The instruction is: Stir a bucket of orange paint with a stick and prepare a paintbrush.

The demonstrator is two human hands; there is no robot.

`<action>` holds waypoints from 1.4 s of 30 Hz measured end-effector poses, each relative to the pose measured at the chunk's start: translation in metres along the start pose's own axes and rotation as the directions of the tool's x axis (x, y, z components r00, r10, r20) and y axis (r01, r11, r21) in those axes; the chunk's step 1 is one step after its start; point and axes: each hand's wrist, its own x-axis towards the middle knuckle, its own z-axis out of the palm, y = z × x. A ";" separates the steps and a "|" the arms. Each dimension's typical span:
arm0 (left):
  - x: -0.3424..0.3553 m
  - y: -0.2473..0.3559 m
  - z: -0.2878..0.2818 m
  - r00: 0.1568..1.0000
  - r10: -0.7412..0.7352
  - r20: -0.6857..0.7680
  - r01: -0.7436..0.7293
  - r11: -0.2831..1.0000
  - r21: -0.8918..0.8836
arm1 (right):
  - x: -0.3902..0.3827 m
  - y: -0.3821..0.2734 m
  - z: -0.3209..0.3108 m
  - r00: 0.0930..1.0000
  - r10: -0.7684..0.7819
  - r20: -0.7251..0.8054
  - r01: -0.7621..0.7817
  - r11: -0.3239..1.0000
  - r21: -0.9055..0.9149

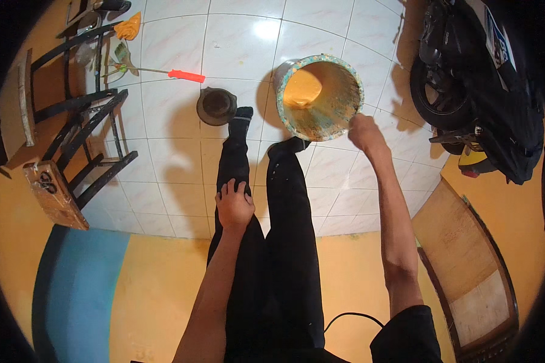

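A paint-spattered bucket (284, 124) stands on the floor in front of my right foot, its mouth leaning toward me. Yellow-orange paint (303, 88) shows inside, and splashes coat the inner wall. At the bucket's near right rim is my right hand (366, 134), its fingers closed on the edge. My left hand (234, 206) lies on my left leg near the knee with fingers spread and nothing in it. By the tip of my left foot sits a dark, round, shallow container (217, 106).
A tool with a red handle (186, 76) and a thin metal rod lies beyond the dark container. Left of it are a paintbrush (122, 54), an orange cloth (127, 29) and a black-framed chair (91, 133). A motorcycle (466, 91) stands at the right; a wooden panel (466, 260) is nearer.
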 end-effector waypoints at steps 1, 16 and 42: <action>0.000 -0.001 0.000 1.000 0.000 -0.001 0.000 1.000 0.003 | -0.002 -0.004 -0.008 1.000 -0.001 0.000 0.001 1.000 0.003; -0.007 -0.011 0.005 1.000 0.008 -0.009 -0.008 1.000 -0.008 | -0.013 -0.013 -0.008 0.983 0.087 -0.162 -0.059 0.984 0.170; -0.010 -0.017 0.006 1.000 -0.024 0.003 0.024 1.000 -0.012 | -0.015 -0.014 0.007 0.977 0.044 -0.208 -0.035 0.998 0.048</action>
